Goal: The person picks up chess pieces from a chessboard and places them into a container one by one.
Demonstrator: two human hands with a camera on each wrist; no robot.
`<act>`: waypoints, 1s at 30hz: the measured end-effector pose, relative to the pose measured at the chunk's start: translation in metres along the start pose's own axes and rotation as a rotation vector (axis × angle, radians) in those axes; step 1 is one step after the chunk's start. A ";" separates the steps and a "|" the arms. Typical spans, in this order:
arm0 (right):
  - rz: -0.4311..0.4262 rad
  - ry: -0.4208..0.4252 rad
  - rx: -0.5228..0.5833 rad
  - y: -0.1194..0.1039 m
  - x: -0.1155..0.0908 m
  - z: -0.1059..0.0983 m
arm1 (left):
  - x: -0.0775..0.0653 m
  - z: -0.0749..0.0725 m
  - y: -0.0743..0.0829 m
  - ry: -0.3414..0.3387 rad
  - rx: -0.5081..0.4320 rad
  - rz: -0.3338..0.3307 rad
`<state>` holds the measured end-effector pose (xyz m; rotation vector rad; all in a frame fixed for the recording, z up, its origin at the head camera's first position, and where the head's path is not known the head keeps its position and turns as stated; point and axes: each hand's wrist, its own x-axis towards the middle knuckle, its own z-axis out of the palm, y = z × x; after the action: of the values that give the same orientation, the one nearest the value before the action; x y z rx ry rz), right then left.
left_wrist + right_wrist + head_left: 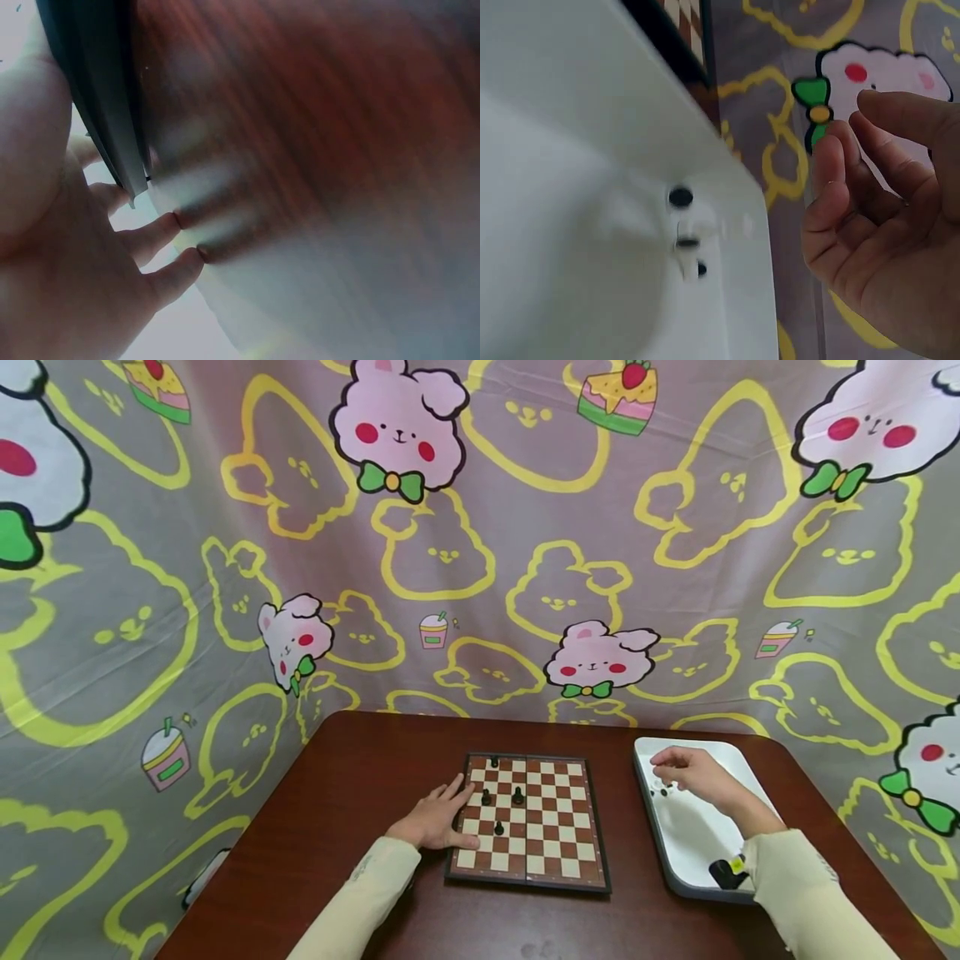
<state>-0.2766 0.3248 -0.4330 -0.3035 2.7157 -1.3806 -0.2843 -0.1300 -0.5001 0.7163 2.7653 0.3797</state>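
Observation:
A brown-and-cream chessboard (558, 831) with a dark rim lies on the table. Several black chess pieces (517, 795) stand on its left half. My left hand (437, 817) rests at the board's left edge, its thumb over the edge squares; in the left wrist view its fingertips (187, 262) meet the tabletop beside the rim. Over the far part of a white tray (705, 835) hovers my right hand (699, 775), fingers loosely bent, nothing showing between thumb and fingertips. Below it, a few white chess pieces (688, 244) with dark bases lie near the tray's wall.
The dark red-brown table (345, 785) carries the board in the middle and the tray at the right. A patterned curtain (480, 568) hangs around its back and sides. A black item with a yellow mark (727, 872) sits by my right cuff, over the tray's near end.

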 end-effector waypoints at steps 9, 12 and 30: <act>0.011 -0.041 0.027 -0.020 0.018 0.037 | 0.001 0.001 0.001 0.000 0.012 -0.008; 0.002 -0.050 0.008 -0.027 0.023 0.053 | 0.001 0.001 0.001 0.001 0.010 -0.008; -0.068 -0.125 0.016 -0.061 0.051 0.147 | 0.002 0.000 -0.001 -0.007 -0.005 -0.018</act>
<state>-0.2942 0.1626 -0.4693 -0.4682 2.6145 -1.3505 -0.2867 -0.1296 -0.5009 0.6905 2.7611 0.3789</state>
